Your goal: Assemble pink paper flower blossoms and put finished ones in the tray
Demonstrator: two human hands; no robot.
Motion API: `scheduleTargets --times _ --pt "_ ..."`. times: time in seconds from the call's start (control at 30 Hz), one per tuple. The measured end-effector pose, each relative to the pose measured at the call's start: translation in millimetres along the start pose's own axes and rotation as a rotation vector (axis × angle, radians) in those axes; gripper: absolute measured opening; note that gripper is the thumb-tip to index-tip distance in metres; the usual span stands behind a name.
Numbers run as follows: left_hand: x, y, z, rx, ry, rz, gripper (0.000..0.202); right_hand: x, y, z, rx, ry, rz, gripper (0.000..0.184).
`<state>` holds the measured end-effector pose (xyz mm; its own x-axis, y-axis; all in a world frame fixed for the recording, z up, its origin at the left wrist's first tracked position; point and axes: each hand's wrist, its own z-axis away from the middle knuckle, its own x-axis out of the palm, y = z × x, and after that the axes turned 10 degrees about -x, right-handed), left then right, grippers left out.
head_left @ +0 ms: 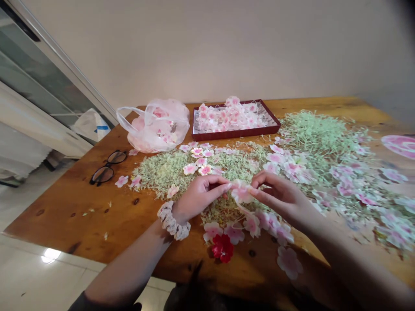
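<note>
My left hand (197, 196) and my right hand (279, 193) meet over the middle of a wooden table (97, 207). Both pinch one pink fabric flower (241, 193) between their fingertips. A white scrunchie (173, 221) sits on my left wrist. A string of pink flowers (259, 222) trails down from the held flower toward the table's near edge. One red flower (222, 248) lies just below my hands. Pale green strands (168, 170) are heaped under and behind my hands.
A dark red tray (235, 131) of pink flowers stands at the back. A clear plastic bag (158, 125) with flowers lies to its left. Black glasses (108, 167) rest at the left. More flowers and green strands (319, 134) cover the right side.
</note>
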<state>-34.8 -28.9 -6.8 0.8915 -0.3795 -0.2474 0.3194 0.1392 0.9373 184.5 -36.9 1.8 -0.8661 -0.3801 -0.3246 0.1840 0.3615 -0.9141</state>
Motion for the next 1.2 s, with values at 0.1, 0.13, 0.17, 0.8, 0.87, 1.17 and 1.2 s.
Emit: scheduleTargets --times 0.1,0.13,0.17,0.8,0.87,1.17,1.2 --pt "0.1 3.5 3.3 0.002 -0.060 -0.059 0.022 2.2 0.1 -0.6 0.006 -0.029 -0.003 0.018" --pt "0.0 4.1 3.9 0.015 -0.079 -0.089 0.021 3.1 0.2 -1.0 0.015 -0.044 -0.016 0.018" --pt "0.0 4.5 4.2 0.031 -0.098 -0.117 0.020 4.0 0.4 -1.4 0.031 -0.062 -0.038 0.019" --pt "6.6 -1.0 -0.3 -0.066 -0.070 -0.042 0.026 11.8 6.1 -1.4 0.147 0.015 -0.078 0.023" --pt "5.9 -1.3 -0.3 -0.061 -0.066 -0.045 0.027 12.4 6.1 -1.7 0.146 0.032 -0.074 0.024" --pt "4.8 -0.9 -0.6 -0.058 -0.080 -0.031 0.024 12.6 7.9 -0.7 0.129 0.058 -0.100 0.022" --pt "4.7 -1.1 -0.5 -0.056 -0.083 -0.031 0.024 12.5 8.0 -0.7 0.127 0.060 -0.098 0.022"
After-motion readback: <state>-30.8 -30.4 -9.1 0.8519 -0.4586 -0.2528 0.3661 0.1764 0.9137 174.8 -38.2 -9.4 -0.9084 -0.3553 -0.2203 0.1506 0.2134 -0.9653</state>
